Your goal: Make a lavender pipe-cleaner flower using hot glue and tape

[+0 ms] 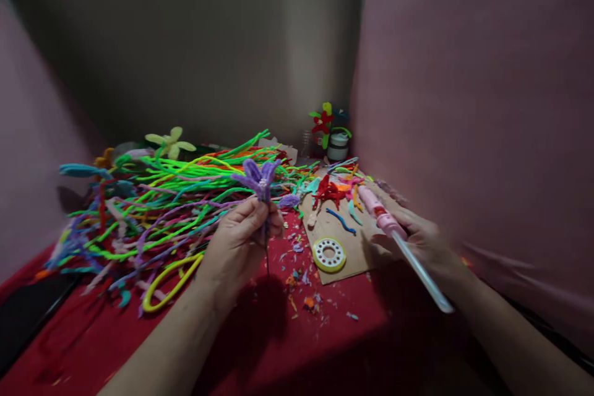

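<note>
Between the thumb and fingers of my left hand [248, 229] is a purple pipe-cleaner flower [260, 178], held upright with its thin stem pointing down. Pale bits show at the flower's centre. My right hand [420, 236] is wrapped round a pink glue gun [378, 207], its nozzle end pointing away over the cardboard. A long translucent glue stick [422, 275] sticks out of the gun's back toward me. The gun and the flower are well apart. Most of the right hand's fingers are hidden behind the gun.
Many coloured pipe cleaners [185, 198] are heaped on the left of the red tablecloth [325, 334]. A cardboard sheet [343, 272] carries a tape roll [329, 255], red pipe-cleaner petals [329, 190] and a blue piece [341, 221]. A small potted flower arrangement [338, 145] stands at the back.
</note>
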A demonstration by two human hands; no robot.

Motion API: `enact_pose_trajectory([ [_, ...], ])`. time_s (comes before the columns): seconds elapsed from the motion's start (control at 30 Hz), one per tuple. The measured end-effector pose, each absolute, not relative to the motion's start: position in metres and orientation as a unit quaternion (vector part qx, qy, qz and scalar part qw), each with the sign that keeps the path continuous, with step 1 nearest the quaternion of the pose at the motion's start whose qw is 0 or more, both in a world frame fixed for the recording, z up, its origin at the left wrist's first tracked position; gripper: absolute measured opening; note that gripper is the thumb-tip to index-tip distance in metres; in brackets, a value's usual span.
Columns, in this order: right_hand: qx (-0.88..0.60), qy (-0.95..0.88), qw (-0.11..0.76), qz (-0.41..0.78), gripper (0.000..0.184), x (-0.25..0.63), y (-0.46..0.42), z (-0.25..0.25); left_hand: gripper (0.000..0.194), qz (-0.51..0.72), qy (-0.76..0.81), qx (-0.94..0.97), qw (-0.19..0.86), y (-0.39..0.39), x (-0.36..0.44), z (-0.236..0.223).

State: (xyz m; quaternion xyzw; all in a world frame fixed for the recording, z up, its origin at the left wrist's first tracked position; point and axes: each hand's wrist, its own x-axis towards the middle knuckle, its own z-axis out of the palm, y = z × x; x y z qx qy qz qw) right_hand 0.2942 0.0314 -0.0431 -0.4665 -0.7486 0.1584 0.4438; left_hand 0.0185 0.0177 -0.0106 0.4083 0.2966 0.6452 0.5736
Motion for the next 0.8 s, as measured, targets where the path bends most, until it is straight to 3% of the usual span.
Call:
enact_pose_trajectory([
  [0.17, -0.563, -0.765, 0.309, 0.044, 0.024, 0.338, 0.036, -0.056, 0.017, 0.642, 0.301, 0.403, 0.578, 0.018, 0.018, -0.009],
  [0.37, -0.628, -0.756, 0.186, -0.017, 0.054, 0.341, 0.045, -0.056, 0.019, 0.646, 0.314, 0.39, 0.577, 0.018, 0.016, -0.009],
  [0.53, -0.652, -0.741, 0.144, -0.072, 0.044, 0.343, 0.049, -0.054, 0.02, 0.652, 0.303, 0.385, 0.579, 0.015, 0.019, -0.005],
  [0.6, -0.637, -0.746, 0.157, -0.113, 0.036, 0.34, 0.045, -0.048, 0.021, 0.652, 0.294, 0.381, 0.585, 0.013, 0.022, -0.003],
  [0.67, -0.602, -0.758, 0.23, -0.106, 0.028, 0.325, 0.037, -0.039, 0.022, 0.653, 0.287, 0.374, 0.592, 0.011, 0.023, -0.003],
  [0.73, -0.533, -0.77, 0.35, 0.016, 0.023, 0.297, 0.027, -0.031, 0.022, 0.654, 0.276, 0.369, 0.6, 0.009, 0.025, -0.003],
  [0.8, -0.455, -0.751, 0.421, 0.225, 0.02, 0.259, 0.019, -0.024, 0.021, 0.653, 0.264, 0.365, 0.609, 0.007, 0.026, -0.004],
])
